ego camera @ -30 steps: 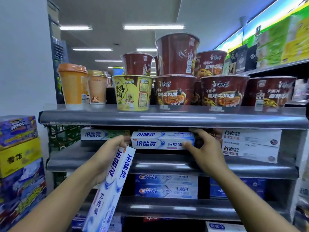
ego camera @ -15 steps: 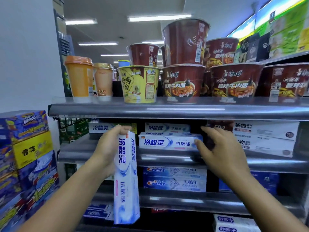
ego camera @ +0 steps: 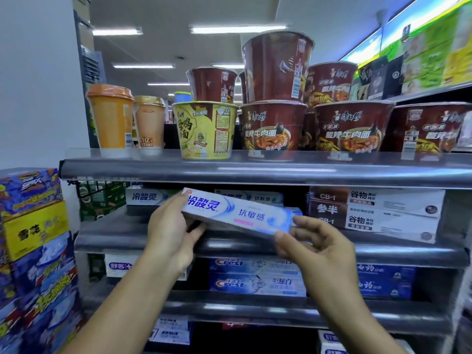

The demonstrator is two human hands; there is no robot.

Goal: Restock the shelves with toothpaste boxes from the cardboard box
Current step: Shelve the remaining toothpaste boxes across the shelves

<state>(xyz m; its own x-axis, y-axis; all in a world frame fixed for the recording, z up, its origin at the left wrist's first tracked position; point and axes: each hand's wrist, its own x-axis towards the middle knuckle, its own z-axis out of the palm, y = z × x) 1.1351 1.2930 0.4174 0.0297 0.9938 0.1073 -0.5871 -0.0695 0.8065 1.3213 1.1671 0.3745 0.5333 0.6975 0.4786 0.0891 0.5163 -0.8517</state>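
— What is the person holding?
— A long white and blue toothpaste box (ego camera: 237, 213). The left hand (ego camera: 169, 236) grips its left end, fingers curled behind it and the thumb under it.
— And the other hand?
— The right hand (ego camera: 319, 249) pinches the right end between the thumb and a finger.
— Where is the box?
— Just in front of the middle shelf (ego camera: 115, 241), about halfway along its front edge. It is tilted, with the left end higher than the right end.
— Is it touching anything on the shelf?
— I cannot tell. A pale blue box (ego camera: 296, 212) peeks out right behind its right end. More toothpaste boxes (ego camera: 150, 196) lie further back, toward the shelf's left end.
— What is at the right end?
— A stack of white and brown boxes (ego camera: 393, 213), near the right hand but apart from it.
— And above?
— The top shelf (ego camera: 255, 172) carries red noodle bowls (ego camera: 352, 126) along its right half, some stacked. A yellow noodle cup (ego camera: 204, 130) stands near the middle of the front edge. Two orange drink cups (ego camera: 111, 117) stand at the left end.
— And below?
— Blue Crest boxes (ego camera: 255, 275) lie on the lower shelf (ego camera: 255, 310), under the hands. Bright stacked cartons (ego camera: 33, 238) stand beside the shelves on the left.
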